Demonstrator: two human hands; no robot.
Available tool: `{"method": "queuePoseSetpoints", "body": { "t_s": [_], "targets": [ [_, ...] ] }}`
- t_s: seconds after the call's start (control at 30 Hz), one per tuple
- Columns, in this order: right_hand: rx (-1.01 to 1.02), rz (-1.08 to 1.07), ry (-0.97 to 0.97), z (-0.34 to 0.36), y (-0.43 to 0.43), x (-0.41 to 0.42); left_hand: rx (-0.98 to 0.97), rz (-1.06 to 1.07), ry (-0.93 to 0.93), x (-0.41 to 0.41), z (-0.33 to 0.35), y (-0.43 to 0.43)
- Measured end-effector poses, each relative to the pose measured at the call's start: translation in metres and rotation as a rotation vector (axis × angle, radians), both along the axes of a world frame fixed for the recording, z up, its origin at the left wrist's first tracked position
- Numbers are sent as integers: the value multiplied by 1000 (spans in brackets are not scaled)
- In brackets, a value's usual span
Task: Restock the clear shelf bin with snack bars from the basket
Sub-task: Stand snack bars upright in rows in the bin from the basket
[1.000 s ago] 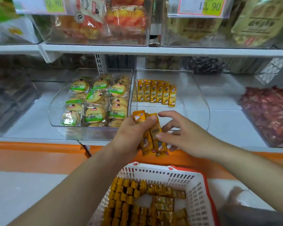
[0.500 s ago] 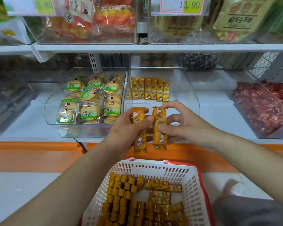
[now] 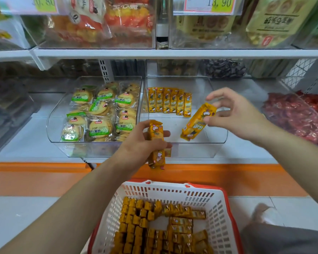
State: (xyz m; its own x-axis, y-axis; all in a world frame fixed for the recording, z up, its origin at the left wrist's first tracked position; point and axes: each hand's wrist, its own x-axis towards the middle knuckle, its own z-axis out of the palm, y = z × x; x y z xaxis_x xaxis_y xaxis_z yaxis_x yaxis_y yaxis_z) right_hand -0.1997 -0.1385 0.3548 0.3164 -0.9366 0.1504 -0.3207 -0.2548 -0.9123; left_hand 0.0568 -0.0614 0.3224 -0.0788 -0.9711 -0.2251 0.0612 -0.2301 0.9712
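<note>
Your left hand (image 3: 138,143) is closed around an upright stack of yellow bars (image 3: 156,143), thumb on the near side and fingers (image 3: 165,133) wrapped across the front, just in front of the clear bin (image 3: 217,143) at its near wall. How many bars it grips, you cannot tell; at least two wrappers show. Your right hand (image 3: 235,114) is above the bin's right half, pinching the upper end of a single bar (image 3: 197,121) between thumb and forefinger while the other fingers spread loose. That bar hangs tilted, its lower end pointing down and left into the bin, not touching the floor of it as far as the view shows. At the back of the bin a row (image 3: 170,102) of six bars lies side by side, flat, labels up. The bin to the left (image 3: 59,140) holds round cookies in green-labelled packets. Below, the white basket (image 3: 173,191) with a red rim holds many more bars, packed on end at the left and lying loose at the right.
</note>
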Motion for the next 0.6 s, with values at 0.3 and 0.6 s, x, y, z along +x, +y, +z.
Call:
{"method": "queuePoseSetpoints", "body": {
  "t_s": [0.3,0.6],
  "targets": [
    [-212,-131,600,-6,-126,-13,-159,163,-197,19,6,-6],
    [-261,-124,1030,-10,-207,5,-237,277,-296,37,-4,-15]
  ]
}}
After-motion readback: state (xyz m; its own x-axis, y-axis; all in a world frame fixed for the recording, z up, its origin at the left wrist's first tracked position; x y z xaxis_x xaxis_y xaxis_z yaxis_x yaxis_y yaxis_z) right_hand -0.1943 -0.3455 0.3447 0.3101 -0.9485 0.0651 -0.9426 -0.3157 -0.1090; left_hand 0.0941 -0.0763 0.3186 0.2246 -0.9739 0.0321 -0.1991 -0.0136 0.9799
